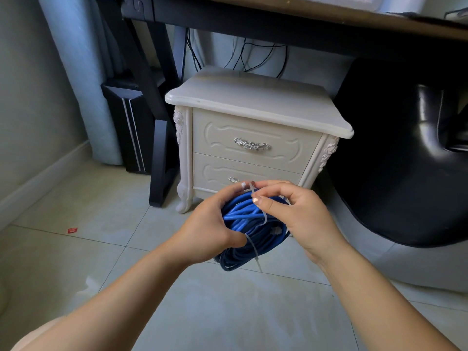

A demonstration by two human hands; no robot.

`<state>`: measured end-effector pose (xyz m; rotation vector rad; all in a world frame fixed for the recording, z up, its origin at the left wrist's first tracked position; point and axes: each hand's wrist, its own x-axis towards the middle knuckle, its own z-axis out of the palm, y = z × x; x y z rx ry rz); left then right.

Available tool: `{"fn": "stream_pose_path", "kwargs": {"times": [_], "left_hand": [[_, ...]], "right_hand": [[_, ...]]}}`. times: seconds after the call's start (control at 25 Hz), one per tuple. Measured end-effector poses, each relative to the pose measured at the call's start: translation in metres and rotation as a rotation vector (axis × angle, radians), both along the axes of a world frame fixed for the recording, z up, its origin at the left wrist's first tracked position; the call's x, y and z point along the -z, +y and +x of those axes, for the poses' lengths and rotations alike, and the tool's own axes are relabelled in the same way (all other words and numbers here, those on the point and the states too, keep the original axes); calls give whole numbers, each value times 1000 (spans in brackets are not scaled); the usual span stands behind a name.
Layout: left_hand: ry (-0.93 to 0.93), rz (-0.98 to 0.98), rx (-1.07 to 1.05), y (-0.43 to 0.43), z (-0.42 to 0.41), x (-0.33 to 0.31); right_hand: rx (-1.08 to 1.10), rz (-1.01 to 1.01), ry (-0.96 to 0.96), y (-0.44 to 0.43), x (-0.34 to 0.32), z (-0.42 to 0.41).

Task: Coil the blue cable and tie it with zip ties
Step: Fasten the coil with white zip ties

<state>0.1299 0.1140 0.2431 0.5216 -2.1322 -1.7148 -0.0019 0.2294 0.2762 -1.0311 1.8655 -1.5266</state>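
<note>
1. Pale glossy floor tiles (pixel 202 312) lie under our arms. We hold the blue cable (pixel 253 219) in the air above them, in front of a white nightstand (pixel 253 105).
2. The blue cable is wound into a coil of many round loops with a smooth sheath. A clear plug (pixel 277 230) shows at the right inner side of the coil.
3. Our left hand (pixel 210 229) grips the left side of the coil. Its fingers curl round the loops and the thumb lies across the front.
4. Our right hand (pixel 301 214) is at the top right of the coil. Its thumb and bent fingers pinch the upper zip tie (pixel 249 190), a thin whitish plastic strip that bends down over the loops.
5. A lower zip tie (pixel 250 245) of the same material crosses the coil just beside our left thumb. Its thin tail hangs below the cable.
6. The nightstand has carved corners, two drawers and a silver ornate handle (pixel 252 144).
7. Above it stands a dark desk (pixel 278 19), with thin black wires (pixel 253 57) hanging behind.
8. A black computer tower (pixel 129 127) and a pale curtain (pixel 83 72) are at the left. A black shiny chair (pixel 405 160) is at the right.
9. A small red scrap (pixel 72 230) lies on the tiles, well apart from the coil.
</note>
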Motion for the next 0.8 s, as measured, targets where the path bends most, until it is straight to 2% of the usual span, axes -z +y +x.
{"fn": "stream_pose_path", "kwargs": {"times": [0.4, 0.8], "left_hand": [[28, -85, -3, 4, -2, 0], [45, -119, 1, 5, 1, -3]], "right_hand": [[26, 25, -97, -5, 3, 1], [25, 0, -52, -3, 7, 3]]}}
